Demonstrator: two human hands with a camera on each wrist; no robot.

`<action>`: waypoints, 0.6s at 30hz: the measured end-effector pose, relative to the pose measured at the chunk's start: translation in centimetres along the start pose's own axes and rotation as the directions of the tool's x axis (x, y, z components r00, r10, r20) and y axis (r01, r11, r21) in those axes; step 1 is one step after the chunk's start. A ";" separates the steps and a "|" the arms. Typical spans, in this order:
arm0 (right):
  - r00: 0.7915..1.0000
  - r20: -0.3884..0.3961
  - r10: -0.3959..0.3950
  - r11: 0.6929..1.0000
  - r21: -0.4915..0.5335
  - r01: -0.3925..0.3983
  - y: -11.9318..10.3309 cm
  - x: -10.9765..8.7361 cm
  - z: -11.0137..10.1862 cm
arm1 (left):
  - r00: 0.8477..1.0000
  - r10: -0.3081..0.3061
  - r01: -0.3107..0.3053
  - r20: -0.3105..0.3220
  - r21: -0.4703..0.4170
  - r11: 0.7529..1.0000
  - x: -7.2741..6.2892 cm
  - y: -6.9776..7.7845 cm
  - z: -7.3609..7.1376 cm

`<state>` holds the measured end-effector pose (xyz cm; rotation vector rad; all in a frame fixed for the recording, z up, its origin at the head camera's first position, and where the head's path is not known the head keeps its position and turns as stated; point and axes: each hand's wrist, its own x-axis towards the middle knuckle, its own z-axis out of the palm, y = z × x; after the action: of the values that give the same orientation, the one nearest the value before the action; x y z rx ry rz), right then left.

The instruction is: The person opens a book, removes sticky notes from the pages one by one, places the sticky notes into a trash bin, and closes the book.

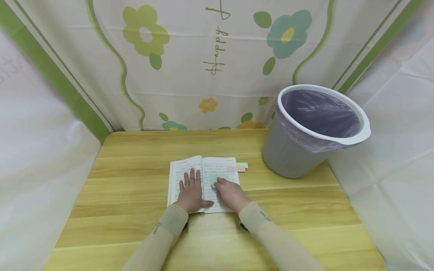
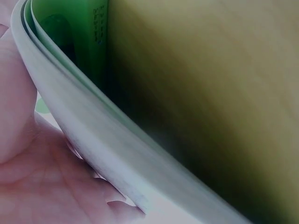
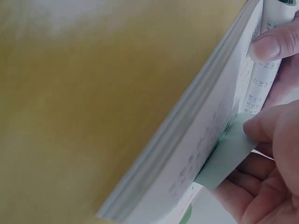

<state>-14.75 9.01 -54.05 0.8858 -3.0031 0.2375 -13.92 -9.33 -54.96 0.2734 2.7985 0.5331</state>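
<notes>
An open book [image 1: 219,161] with printed pages lies on the wooden table, in the middle of the head view. Spread flat over its left page and the fold is my left hand [image 1: 191,194], fingers straight and thumb out to the right. My right hand [image 1: 232,194] pinches a pale green sticky note [image 3: 226,151] by its edge, over the right page. In the right wrist view the note stands partly lifted, its far edge at the page. A green tab [image 1: 243,165] and a pink tab [image 1: 237,169] stick out past the right page's edge.
A grey trash bin [image 1: 288,154] with a purple liner stands on the table at the back right. Behind the table [image 1: 129,162] hangs a flowered cloth [image 1: 183,82], and pale cloth also hangs along both sides.
</notes>
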 end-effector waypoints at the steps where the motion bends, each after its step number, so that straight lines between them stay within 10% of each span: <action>1: 1.000 -0.002 0.003 1.000 0.006 -0.003 0.0 0.0 0.0 | 1.000 0.000 0.000 -0.002 0.002 1.000 0.0 0.0 0.0; 18: 0.992 -0.042 0.119 0.960 0.260 -0.104 0.5 -0.6 0.3 | 1.000 -0.002 0.002 -0.003 0.004 1.000 -0.2 0.2 -0.2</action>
<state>-14.55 9.73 -54.41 0.7066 -3.0162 0.6565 -13.72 -9.23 -54.64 0.2710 2.8028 0.5278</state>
